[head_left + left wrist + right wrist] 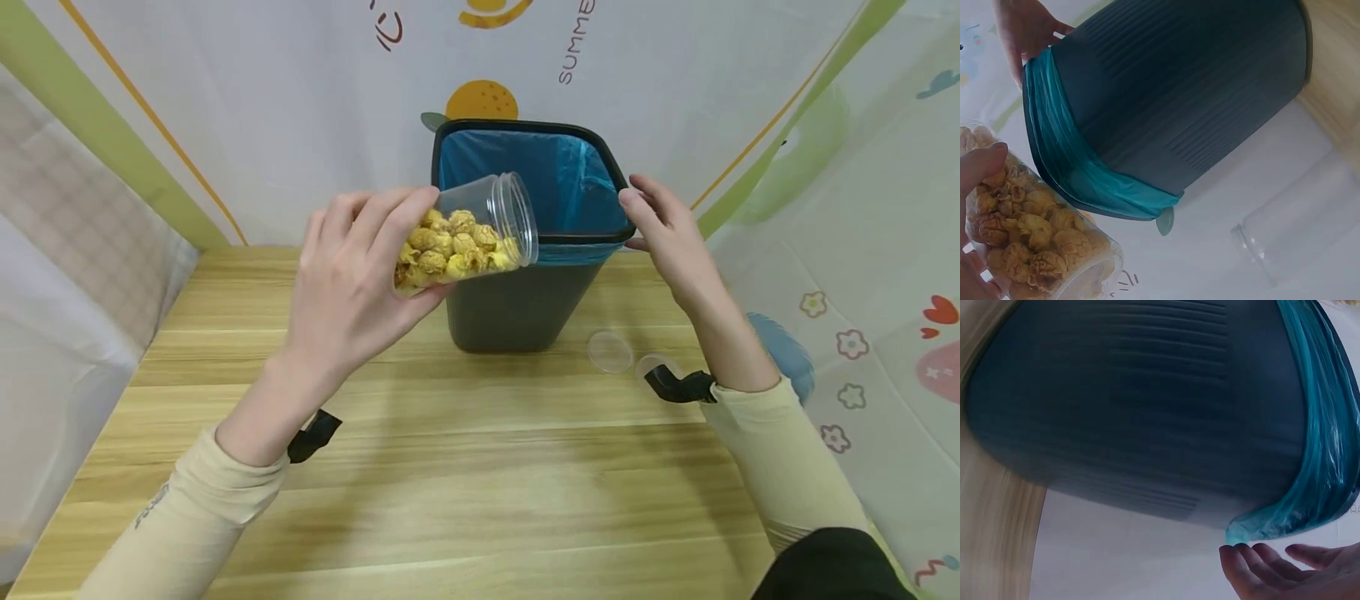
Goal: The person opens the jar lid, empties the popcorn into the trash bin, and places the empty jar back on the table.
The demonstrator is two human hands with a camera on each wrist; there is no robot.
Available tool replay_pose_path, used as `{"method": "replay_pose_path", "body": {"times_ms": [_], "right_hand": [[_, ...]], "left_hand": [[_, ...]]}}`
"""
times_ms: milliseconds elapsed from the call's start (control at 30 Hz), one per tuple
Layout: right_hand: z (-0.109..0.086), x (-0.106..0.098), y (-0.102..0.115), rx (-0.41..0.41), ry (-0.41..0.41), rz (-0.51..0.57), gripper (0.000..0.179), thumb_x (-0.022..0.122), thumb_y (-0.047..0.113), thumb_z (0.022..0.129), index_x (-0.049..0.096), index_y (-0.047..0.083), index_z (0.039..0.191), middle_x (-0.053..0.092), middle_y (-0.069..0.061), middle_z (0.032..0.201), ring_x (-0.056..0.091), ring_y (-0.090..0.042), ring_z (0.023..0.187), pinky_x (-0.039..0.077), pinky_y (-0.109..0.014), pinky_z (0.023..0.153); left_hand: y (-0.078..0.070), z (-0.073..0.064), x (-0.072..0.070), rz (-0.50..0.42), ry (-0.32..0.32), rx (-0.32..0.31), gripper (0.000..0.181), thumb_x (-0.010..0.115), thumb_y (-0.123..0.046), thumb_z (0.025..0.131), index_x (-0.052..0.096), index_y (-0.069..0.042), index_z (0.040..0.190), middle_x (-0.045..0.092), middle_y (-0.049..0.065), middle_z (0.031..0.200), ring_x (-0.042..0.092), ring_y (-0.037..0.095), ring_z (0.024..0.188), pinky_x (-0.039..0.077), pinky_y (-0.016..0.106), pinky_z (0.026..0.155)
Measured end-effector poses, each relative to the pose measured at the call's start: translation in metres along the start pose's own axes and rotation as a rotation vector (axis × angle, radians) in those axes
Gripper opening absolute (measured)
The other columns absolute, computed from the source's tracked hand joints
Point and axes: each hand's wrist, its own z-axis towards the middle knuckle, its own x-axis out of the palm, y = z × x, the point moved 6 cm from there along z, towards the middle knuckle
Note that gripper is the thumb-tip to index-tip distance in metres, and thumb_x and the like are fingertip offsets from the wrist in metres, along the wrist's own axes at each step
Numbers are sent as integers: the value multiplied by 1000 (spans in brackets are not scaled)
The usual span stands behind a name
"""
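My left hand grips a clear plastic jar of yellow popcorn, fingers over the top and thumb underneath. The lidless jar is tipped nearly onto its side, its mouth by the front left rim of a dark grey bin. A blue bag lines the bin and folds down over its outside. At the right corner of the rim, my right hand rests with its fingertips against the edge. In the right wrist view those fingers are loosely bent beside the bag's folded edge.
Two round clear lids, one whole in view and one partly behind the right wrist strap, lie on the wooden table. Another clear jar stands near the bin in the left wrist view. A printed curtain hangs behind.
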Motion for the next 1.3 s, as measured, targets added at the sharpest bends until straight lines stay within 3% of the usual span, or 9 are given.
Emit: {"method": "replay_pose_path", "body": {"times_ms": [167,333,567,700,1067,1300], "right_hand": [[6,8,2,56,5,14,74,48,56,103,22,25,165,27,-10,171,34,-31,154,38,-61,119],[10,15,3,91,22,70,72,48,48,102,22,25,165,35,-11,166,43,-28,145,37,-59,118],[9,25,5,74,19,166,62,42,29,98,35,22,159,44,-9,154,49,-20,122,46,-45,105],[9,32,6,58,8,184,62,38,26,95,39,21,157,46,-8,149,49,-22,116,46,-38,95],[8,42,5,64,-27,211,56,36,27,94,45,17,149,48,-5,136,49,-20,112,45,-39,95],[9,47,5,57,-30,228,52,36,26,94,47,14,144,48,-4,129,48,-20,108,44,-37,93]], "left_hand": [[5,12,1,21,25,27,74,88,-36,79,54,-15,141,66,10,132,54,37,110,44,52,86],[13,25,3,47,87,50,75,86,-37,81,51,-13,142,65,11,133,53,38,111,45,54,89],[31,40,3,73,174,84,77,87,-34,80,50,-11,143,65,12,133,52,39,113,44,55,88],[43,46,2,98,201,85,80,89,-30,76,51,-12,144,65,13,132,53,39,114,42,55,85],[61,75,5,200,239,181,77,87,-27,77,52,-11,143,66,17,131,54,42,114,42,57,87],[70,84,13,264,292,236,73,84,-28,80,52,-9,142,65,18,130,54,43,111,44,57,87]]}}
